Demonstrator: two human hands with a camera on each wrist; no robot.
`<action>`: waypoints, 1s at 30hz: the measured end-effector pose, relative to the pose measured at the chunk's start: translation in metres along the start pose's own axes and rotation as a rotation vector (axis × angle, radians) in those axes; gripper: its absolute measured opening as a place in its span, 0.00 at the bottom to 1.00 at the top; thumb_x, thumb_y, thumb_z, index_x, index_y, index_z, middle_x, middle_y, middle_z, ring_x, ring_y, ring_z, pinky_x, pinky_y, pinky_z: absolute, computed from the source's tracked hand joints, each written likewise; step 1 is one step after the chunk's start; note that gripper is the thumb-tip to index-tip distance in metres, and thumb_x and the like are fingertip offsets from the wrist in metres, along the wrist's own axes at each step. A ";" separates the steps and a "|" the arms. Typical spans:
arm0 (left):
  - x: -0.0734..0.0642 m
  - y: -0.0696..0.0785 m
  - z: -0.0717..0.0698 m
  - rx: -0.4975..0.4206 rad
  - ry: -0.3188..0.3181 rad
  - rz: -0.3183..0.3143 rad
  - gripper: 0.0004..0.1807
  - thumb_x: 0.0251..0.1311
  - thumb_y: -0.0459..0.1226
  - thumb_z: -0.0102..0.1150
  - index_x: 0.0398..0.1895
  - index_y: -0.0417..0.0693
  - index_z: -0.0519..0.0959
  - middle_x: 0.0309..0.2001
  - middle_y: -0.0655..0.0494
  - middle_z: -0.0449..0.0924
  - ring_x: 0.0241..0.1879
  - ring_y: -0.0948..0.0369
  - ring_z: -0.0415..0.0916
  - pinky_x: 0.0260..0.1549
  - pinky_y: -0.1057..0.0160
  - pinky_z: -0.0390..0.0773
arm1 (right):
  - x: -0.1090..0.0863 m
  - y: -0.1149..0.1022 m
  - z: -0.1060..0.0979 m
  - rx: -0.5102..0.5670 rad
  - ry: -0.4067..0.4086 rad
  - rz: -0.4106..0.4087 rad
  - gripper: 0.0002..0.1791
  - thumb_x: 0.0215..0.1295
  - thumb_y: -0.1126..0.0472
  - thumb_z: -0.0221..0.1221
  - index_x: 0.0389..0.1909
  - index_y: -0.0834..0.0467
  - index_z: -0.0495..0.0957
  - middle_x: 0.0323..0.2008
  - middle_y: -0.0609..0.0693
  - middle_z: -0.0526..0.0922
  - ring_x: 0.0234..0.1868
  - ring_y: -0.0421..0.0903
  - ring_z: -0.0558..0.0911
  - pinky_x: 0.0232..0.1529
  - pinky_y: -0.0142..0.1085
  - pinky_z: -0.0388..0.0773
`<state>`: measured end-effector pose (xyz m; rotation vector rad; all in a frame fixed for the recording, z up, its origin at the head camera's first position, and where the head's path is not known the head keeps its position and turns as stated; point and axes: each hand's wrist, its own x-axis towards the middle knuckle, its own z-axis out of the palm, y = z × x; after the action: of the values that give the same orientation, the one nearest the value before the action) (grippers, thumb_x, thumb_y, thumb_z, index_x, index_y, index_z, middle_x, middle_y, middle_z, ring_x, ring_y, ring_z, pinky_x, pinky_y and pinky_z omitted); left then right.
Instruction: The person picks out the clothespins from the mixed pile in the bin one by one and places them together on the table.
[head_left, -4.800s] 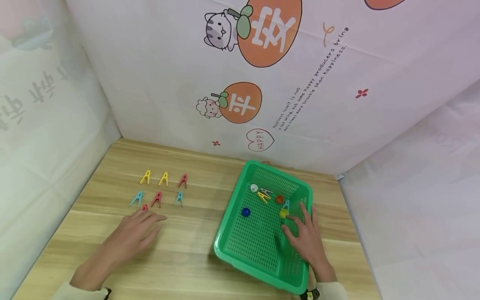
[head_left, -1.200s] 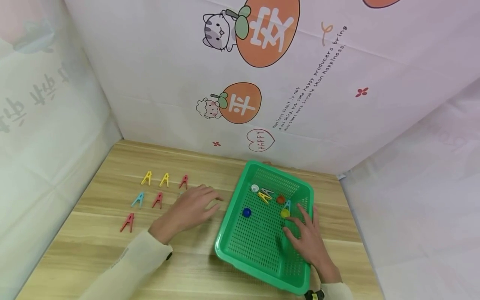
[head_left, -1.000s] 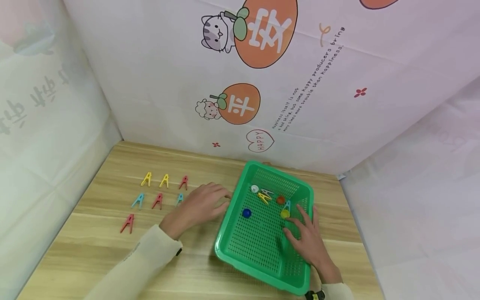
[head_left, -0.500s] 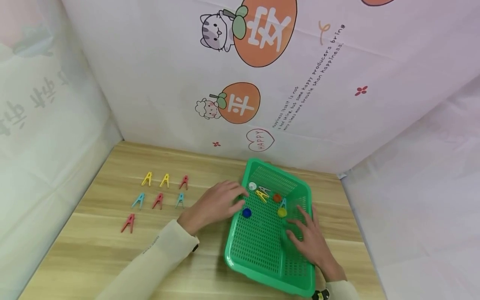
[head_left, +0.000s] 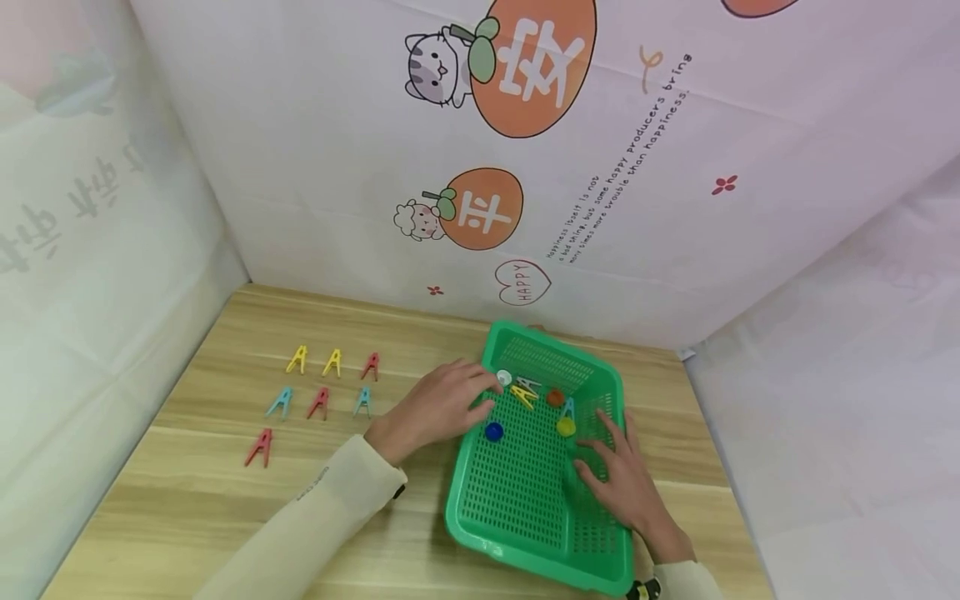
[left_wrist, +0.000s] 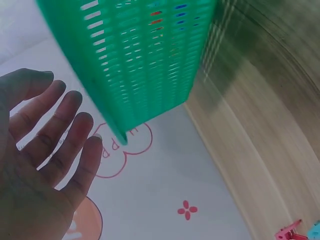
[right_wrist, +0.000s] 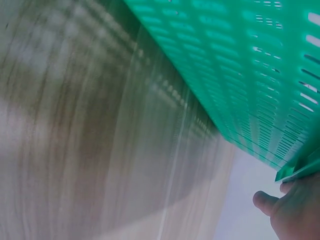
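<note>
A green plastic basket (head_left: 540,569) with slotted walls stands tilted on the table, casting a shadow beneath. My left hand (head_left: 442,404) reaches over its left rim, fingers loosely spread and holding nothing; the left wrist view shows these fingers (left_wrist: 60,140) beside the rim. My right hand (head_left: 626,483) grips the right rim, thumb and some fingers inside, others outside. Inside lie a yellow clothespin (head_left: 522,396), a grey one and a light blue clothespin (head_left: 567,408). Small round pieces lie with them: white (head_left: 504,378), an orange piece (head_left: 555,397), a yellow piece (head_left: 566,427) and a blue piece (head_left: 493,432).
Several clothespins lie spread on the wooden table (head_left: 187,517) at the left: yellow clothespins (head_left: 332,363) at the back, light blue clothespins (head_left: 280,402) in the middle, a red clothespin (head_left: 258,447) in front. A printed cloth wall (head_left: 337,233) rises behind the table.
My left hand has moved right from the clothespins to the basket's left rim, uncovering the front red clothespin. The basket's near end has shifted slightly right, and my right hand stays at its rim.
</note>
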<state>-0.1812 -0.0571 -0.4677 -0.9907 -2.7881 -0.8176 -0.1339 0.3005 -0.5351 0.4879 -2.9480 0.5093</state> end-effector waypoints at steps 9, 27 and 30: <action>0.010 0.001 0.006 -0.021 -0.028 -0.004 0.12 0.79 0.42 0.62 0.59 0.53 0.86 0.58 0.57 0.87 0.62 0.56 0.82 0.64 0.53 0.82 | 0.004 -0.001 0.000 0.003 0.003 -0.030 0.17 0.73 0.51 0.68 0.56 0.56 0.89 0.83 0.65 0.61 0.87 0.74 0.42 0.74 0.81 0.57; 0.067 0.008 0.021 0.038 -0.269 -0.034 0.16 0.79 0.39 0.61 0.65 0.51 0.85 0.63 0.55 0.87 0.63 0.57 0.83 0.65 0.57 0.82 | 0.008 0.003 -0.002 0.018 0.016 -0.088 0.16 0.73 0.54 0.69 0.56 0.56 0.89 0.83 0.66 0.61 0.86 0.78 0.43 0.73 0.81 0.58; 0.074 0.009 0.026 0.034 -0.341 -0.073 0.17 0.78 0.38 0.62 0.66 0.51 0.84 0.64 0.55 0.87 0.63 0.57 0.83 0.63 0.58 0.83 | 0.008 0.003 -0.002 0.021 0.012 -0.085 0.16 0.73 0.54 0.68 0.56 0.56 0.89 0.83 0.65 0.61 0.86 0.78 0.43 0.73 0.81 0.59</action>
<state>-0.2316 0.0042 -0.4681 -1.1227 -3.1271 -0.6604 -0.1423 0.3015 -0.5333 0.6068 -2.8987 0.5323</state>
